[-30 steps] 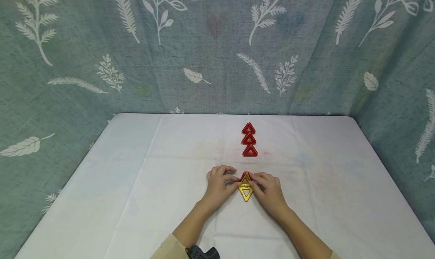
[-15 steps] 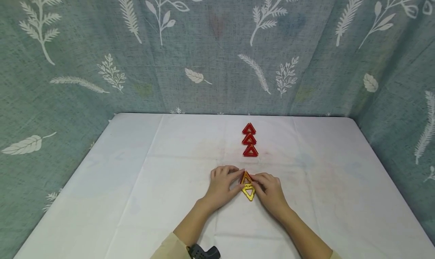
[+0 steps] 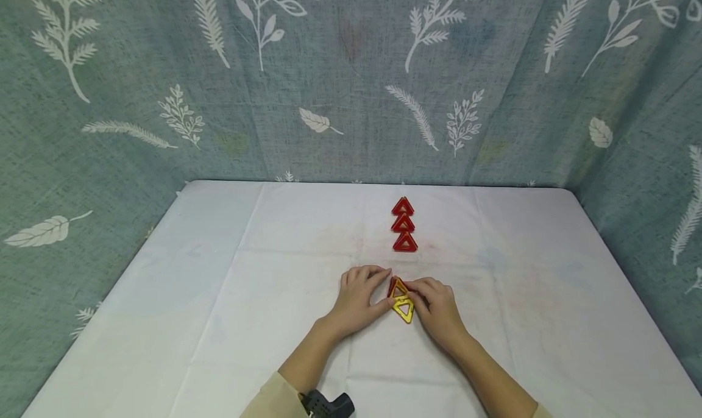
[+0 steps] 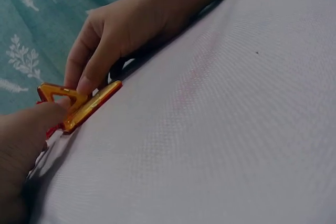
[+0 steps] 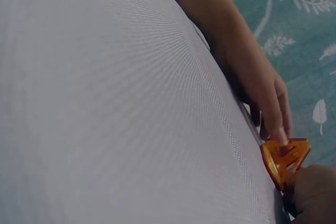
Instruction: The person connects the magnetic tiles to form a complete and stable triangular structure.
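Note:
Between both hands, near the table's middle, are translucent triangular magnetic tiles. A yellow tile (image 3: 408, 319) lies on the cloth with a point toward me. A second yellow tile (image 4: 48, 88) rises from its far edge, and a red tile (image 3: 391, 286) shows behind, mostly hidden. My left hand (image 3: 358, 297) pinches the raised tiles from the left, thumb in front, index finger behind. From the right, my right hand (image 3: 439, 307) pinches the same tiles between thumb and index finger. The right wrist view shows the yellow tile (image 5: 272, 163) close beside both thumbs.
Farther back, three red triangular pieces (image 3: 404, 249) stand in a column pointing away from me. A white cloth (image 3: 263, 320) with fold lines covers the table. Behind it hangs a green leaf-patterned curtain (image 3: 351, 156). A black device (image 3: 331, 404) sits on my left wrist.
The yellow and red tiles have shifted slightly right, and the near point has turned to the right. My left index finger has moved up toward the far end of the tiles.

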A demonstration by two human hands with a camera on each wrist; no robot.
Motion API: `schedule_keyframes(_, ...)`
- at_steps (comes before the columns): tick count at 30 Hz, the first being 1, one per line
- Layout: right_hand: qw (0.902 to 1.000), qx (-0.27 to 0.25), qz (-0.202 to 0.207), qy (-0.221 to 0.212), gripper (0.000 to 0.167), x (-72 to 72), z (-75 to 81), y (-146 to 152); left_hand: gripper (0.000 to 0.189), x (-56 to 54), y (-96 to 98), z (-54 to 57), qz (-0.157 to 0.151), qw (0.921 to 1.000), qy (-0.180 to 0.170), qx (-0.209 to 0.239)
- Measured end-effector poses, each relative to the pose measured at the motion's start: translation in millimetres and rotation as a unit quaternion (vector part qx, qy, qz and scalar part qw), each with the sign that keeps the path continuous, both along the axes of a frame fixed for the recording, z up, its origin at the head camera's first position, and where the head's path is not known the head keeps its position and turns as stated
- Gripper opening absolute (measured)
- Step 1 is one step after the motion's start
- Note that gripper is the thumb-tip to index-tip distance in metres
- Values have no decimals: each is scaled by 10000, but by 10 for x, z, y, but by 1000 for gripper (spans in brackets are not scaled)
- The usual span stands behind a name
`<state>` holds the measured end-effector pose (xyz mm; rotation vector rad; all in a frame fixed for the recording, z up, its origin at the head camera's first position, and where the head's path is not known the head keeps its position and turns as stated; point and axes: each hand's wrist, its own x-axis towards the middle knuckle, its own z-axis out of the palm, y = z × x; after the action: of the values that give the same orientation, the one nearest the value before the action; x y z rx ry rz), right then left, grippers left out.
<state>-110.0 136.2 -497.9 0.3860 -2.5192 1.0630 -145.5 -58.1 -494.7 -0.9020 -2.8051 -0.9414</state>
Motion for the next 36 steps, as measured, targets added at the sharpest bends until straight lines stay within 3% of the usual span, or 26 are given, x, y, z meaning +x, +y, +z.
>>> schedule_keyframes(3,9998,-37,120,-160,26,7,18,13,44,-11,-20,5,-67,10000,-63,0)
schedule_keyframes(6,9970,-107,356,-673,49,28,72,49,39,-18,-34,1,-92,9999,-89,42)
schedule_keyframes(9,9904,215,554,-1251,69,37,139,114,35,-21,-31,-12,-18,9999,-91,95)
schedule_keyframes(11,9865,504,664,-1406,72,26,170,161,32,-25,-32,-14,56,9998,-81,182)
schedule_keyframes(16,9828,720,736,-1531,54,-28,186,304,27,-34,-35,-10,158,9988,-148,440)
schedule_keyframes(22,9806,525,998,-1600,39,-72,166,424,32,-33,-40,-24,22,9998,-36,194)
schedule_keyframes(30,9828,777,554,-1579,30,-84,195,455,16,-33,-33,-42,157,9970,141,746)
schedule_keyframes(36,9840,716,421,-1575,25,-97,188,452,13,-26,-31,-41,88,9956,417,829)
